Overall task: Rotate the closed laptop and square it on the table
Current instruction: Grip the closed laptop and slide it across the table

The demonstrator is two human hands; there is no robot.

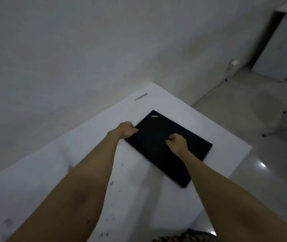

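Note:
A closed black laptop lies flat on the white table, near the table's far right corner, its edges roughly parallel to the table's edges. My left hand grips the laptop's left edge with curled fingers. My right hand rests on top of the lid near its middle, fingers curled under, pressing down. A small logo shows at the laptop's far corner.
A white wall runs along the table's left side. A small dark strip lies near the table's far corner. Beyond the table's right edge is shiny floor with a white cable, a cabinet and chair legs.

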